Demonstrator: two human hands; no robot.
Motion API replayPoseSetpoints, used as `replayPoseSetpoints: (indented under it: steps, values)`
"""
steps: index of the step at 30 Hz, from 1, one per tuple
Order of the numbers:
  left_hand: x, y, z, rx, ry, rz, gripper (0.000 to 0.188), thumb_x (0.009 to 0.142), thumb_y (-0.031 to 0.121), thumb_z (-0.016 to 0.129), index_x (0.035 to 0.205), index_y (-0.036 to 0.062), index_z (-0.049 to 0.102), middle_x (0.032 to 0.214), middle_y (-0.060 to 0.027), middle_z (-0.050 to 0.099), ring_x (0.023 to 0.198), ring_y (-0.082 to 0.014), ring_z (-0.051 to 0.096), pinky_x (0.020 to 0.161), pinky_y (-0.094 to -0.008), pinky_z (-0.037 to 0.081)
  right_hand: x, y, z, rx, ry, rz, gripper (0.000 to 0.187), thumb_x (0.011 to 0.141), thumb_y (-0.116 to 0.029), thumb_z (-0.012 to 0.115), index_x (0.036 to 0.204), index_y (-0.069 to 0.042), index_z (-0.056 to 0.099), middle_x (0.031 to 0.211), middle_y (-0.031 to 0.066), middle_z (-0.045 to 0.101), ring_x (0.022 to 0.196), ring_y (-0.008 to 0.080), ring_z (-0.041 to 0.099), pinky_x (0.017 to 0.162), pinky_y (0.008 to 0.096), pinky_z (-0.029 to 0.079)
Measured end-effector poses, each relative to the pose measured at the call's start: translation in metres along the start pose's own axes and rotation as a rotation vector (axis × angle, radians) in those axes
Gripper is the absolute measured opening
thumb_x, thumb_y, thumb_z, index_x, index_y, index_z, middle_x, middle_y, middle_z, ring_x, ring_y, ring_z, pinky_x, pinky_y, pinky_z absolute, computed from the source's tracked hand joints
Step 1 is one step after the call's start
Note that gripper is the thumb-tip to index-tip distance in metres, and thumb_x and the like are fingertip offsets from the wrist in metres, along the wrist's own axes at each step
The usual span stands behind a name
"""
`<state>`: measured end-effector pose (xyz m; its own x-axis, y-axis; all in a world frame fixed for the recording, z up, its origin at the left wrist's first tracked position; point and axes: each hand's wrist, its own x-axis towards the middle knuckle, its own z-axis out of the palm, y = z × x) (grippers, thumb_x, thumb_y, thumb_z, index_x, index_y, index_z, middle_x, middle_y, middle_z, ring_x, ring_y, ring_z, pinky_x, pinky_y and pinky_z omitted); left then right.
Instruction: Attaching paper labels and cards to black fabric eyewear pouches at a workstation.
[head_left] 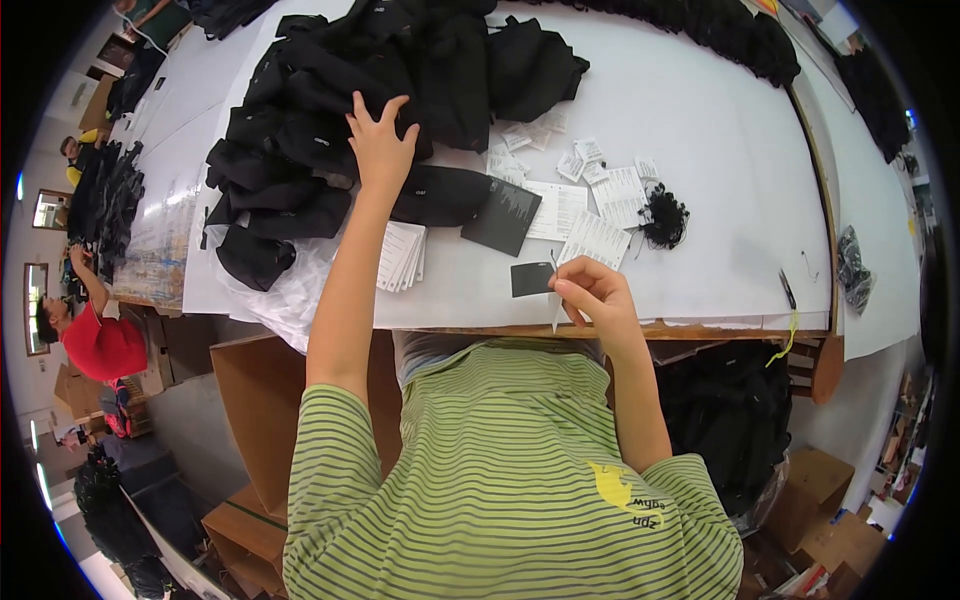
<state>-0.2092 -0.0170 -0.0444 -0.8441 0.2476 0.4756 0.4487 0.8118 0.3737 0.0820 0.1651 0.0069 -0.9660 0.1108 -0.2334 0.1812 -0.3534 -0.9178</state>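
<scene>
My left hand (pixel 383 145) reaches out over a heap of black cloth pieces (pixel 300 130) with small pale marks on them. Its fingers are spread, with the fingertips against or just above the cloth; I cannot tell which. Near the table's front edge, my right hand (pixel 592 290) pinches the end of a small black hang tag (pixel 531 280). A thin dark string stands up at the pinch, and a pale slip hangs below the fingers. Just beyond lie a larger black card (pixel 503 217) and white printed sheets (pixel 595 240).
A bundle of black strings (pixel 664 216), small white labels (pixel 585 155) and fanned white cards (pixel 400 257) lie on the white table (pixel 720 270). Clear plastic (pixel 275 305) sits under the heap. A snipping tool (pixel 787 290) rests at the right. A person in red (pixel 103 340) is at the left.
</scene>
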Motion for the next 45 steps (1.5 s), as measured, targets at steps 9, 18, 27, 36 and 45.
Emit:
replayPoseSetpoints:
  steps: [9, 18, 27, 36, 45]
  values:
    - [-0.045, 0.042, -0.06, -0.486, -0.139, 0.142, 0.027, 0.075, 0.011, 0.072, 0.102, 0.0116, 0.067, 0.13, -0.0158, 0.054, 0.127, -0.0413, 0.043, 0.103, -0.0411, 0.038, 0.001, 0.014, -0.009, -0.024, 0.164, -0.054, 0.01, 0.088, -0.012, 0.064, 0.09, -0.002, 0.063, 0.063, -0.0043, 0.052, 0.051, 0.0025, 0.04, 0.046, 0.0186, 0.028]
    - [-0.151, 0.098, -0.105, -0.524, -0.308, -0.051, 0.046, 0.062, 0.014, 0.08, 0.104, 0.0087, 0.061, 0.112, -0.0098, 0.057, 0.114, -0.0306, 0.048, 0.098, -0.0438, 0.034, 0.015, 0.034, 0.029, -0.4, 0.171, -0.139, 0.011, 0.086, -0.013, 0.067, 0.09, -0.003, 0.065, 0.056, -0.007, 0.046, 0.052, 0.0008, 0.036, 0.047, 0.02, 0.027]
    - [-0.173, 0.106, -0.121, -0.569, -0.301, -0.278, 0.006, 0.068, 0.007, 0.071, 0.071, 0.0058, 0.067, 0.063, 0.0003, 0.048, 0.068, -0.0158, 0.044, 0.072, -0.0311, 0.035, -0.002, 0.023, 0.045, -0.551, 0.096, -0.255, 0.008, 0.083, -0.009, 0.069, 0.089, -0.003, 0.067, 0.064, 0.0009, 0.063, 0.047, 0.0031, 0.041, 0.044, 0.0214, 0.031]
    - [-0.176, 0.109, -0.124, -0.9, -0.425, -0.418, 0.017, 0.075, 0.003, 0.072, 0.09, 0.0089, 0.076, 0.072, 0.0038, 0.051, 0.064, -0.0062, 0.039, 0.056, -0.0214, 0.029, -0.007, 0.015, 0.036, -0.834, 0.063, -0.494, 0.009, 0.081, -0.009, 0.071, 0.089, -0.007, 0.07, 0.066, 0.0035, 0.063, 0.048, 0.007, 0.05, 0.045, 0.0243, 0.037]
    - [-0.18, 0.107, -0.123, -1.092, -0.158, -0.389, 0.006, 0.084, 0.002, 0.066, 0.089, -0.0016, 0.065, 0.085, -0.0033, 0.058, 0.072, -0.0077, 0.049, 0.064, -0.0198, 0.041, -0.013, 0.013, 0.03, -0.067, 0.056, -0.155, 0.017, 0.084, -0.003, 0.067, 0.1, -0.005, 0.061, 0.074, -0.0003, 0.058, 0.067, 0.005, 0.056, 0.057, 0.0216, 0.04]
